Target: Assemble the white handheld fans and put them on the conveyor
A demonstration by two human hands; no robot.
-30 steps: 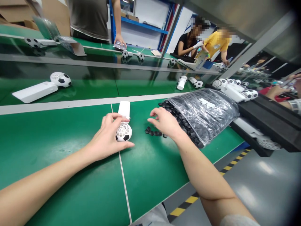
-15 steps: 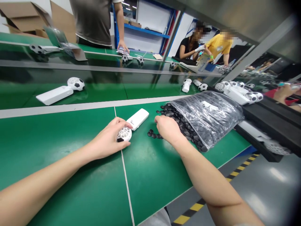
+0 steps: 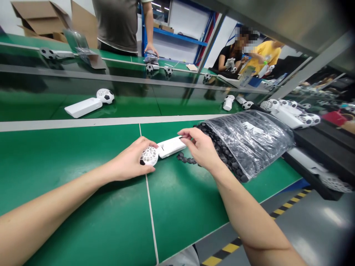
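A white handheld fan with a football-patterned, latticed round head (image 3: 150, 155) lies on the green bench. Curled around that head is my left hand (image 3: 132, 159), thumb on the near side and fingers on the far side. The fan's flat white handle (image 3: 171, 147) points right, its end partly behind my right fingers. My right hand (image 3: 200, 147) pinches a small black pentagon piece (image 3: 181, 137) over the handle's end. More black pentagon pieces (image 3: 186, 159) lie loose below it. Others spill from the mouth of a clear plastic bag (image 3: 249, 136) on the right.
Another football fan (image 3: 85, 107) lies on the dark green conveyor beyond the bench. More fans (image 3: 291, 112) are heaped on black trays (image 3: 318, 144) at the right. Across the line, a person's hand (image 3: 151, 48) rests on a packet, and other people work at the far right.
My right hand has moved from the loose pieces to the fan handle's end, with a black piece in its fingertips. The fan has turned slightly in my left hand.
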